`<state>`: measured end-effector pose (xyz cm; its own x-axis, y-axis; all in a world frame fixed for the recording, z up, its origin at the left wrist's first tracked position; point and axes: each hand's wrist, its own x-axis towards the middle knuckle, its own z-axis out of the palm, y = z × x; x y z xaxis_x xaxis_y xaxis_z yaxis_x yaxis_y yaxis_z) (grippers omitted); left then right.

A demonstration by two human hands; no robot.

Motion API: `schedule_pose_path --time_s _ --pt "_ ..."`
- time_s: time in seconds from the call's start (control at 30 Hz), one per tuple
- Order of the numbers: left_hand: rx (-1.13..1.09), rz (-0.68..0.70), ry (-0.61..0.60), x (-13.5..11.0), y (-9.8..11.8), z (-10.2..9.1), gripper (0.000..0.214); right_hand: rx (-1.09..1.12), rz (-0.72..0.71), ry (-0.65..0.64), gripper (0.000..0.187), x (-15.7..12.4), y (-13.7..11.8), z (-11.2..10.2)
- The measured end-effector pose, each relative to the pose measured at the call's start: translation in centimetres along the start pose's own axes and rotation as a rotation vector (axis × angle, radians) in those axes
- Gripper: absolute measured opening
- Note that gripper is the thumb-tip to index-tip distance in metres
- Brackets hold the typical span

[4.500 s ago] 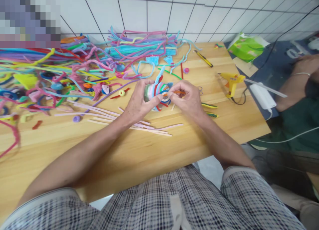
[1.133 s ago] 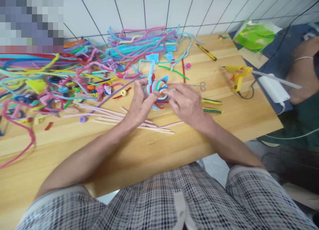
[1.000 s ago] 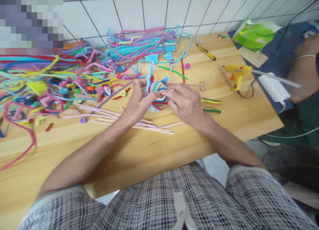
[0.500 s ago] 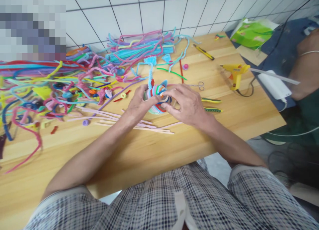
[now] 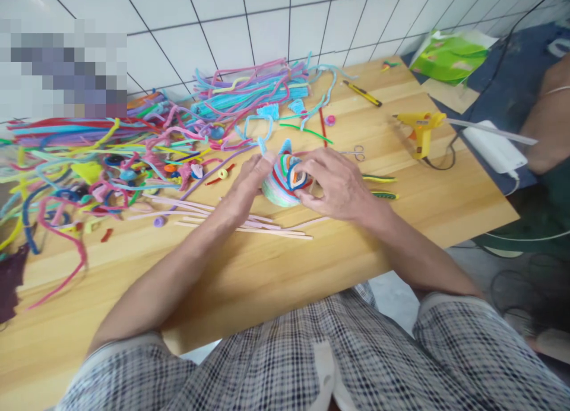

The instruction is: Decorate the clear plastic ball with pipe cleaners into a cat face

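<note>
Between my two hands is a rounded pipe-cleaner craft (image 5: 281,191), coiled in bands of light blue, red, green, orange and white. Light blue pieces stick up from its top. My left hand (image 5: 249,182) holds its left side, with the thumb pressed near the top. From the right, the thumb and index finger of my right hand (image 5: 332,182) pinch a dark-blue-edged loop of coils (image 5: 297,177). Part of the craft's sides is hidden behind my fingers. Pale pink and lilac pipe cleaners (image 5: 267,228) lie on the wooden table just in front of it.
A tangle of coloured pipe cleaners (image 5: 146,155) covers the left side, and a bundle of blue ones (image 5: 253,99) lies by the tiled wall. Small scissors (image 5: 357,153), a yellow cutter knife (image 5: 363,94) and a yellow glue gun (image 5: 421,129) are at right. Another person's arm (image 5: 550,117) shows there.
The craft has turned in my hands: its light blue braided strip stood upright and now leans lower by my left thumb. More of the coloured coils shows. My view has shifted slightly.
</note>
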<state>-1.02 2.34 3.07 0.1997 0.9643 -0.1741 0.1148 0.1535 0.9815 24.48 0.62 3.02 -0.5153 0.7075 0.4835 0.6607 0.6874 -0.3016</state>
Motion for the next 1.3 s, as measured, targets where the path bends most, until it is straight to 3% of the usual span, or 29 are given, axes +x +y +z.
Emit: schedule_pose_path --time_s 0.1,0.23,0.37,0.5,0.63,0.8,1.1,1.3 --pt "-0.084 -0.119 -0.080 1.3 1.2 -1.6 0.093 0.031 -0.047 0.006 0.035 0.0 0.3 0.2" --pt "-0.096 -0.189 -0.151 2.4 2.0 -3.4 0.093 0.069 -0.121 -0.002 0.042 0.0 0.4 0.4" --pt "0.000 -0.135 -0.225 1.9 2.2 -4.1 0.084 0.097 -0.191 -0.009 0.048 0.0 0.6 0.6" --pt "0.076 -0.044 -0.307 1.3 2.0 -3.9 0.096 0.139 -0.191 0.006 0.046 -0.1 0.8 0.7" --pt "0.125 0.050 -0.270 1.3 1.6 -3.2 0.090 0.126 -0.196 0.006 0.047 -0.1 0.4 0.6" --pt "0.113 0.060 -0.227 1.1 1.2 -2.5 0.083 0.116 -0.157 -0.035 0.044 0.1 0.0 0.0" --pt "0.104 0.010 -0.207 1.0 0.5 -2.1 0.084 0.152 -0.091 0.119 0.028 0.1 0.3 -0.2" --pt "0.146 0.056 -0.198 0.5 0.9 -1.7 0.078 0.141 0.003 0.110 0.028 -0.3 -0.4 -0.1"
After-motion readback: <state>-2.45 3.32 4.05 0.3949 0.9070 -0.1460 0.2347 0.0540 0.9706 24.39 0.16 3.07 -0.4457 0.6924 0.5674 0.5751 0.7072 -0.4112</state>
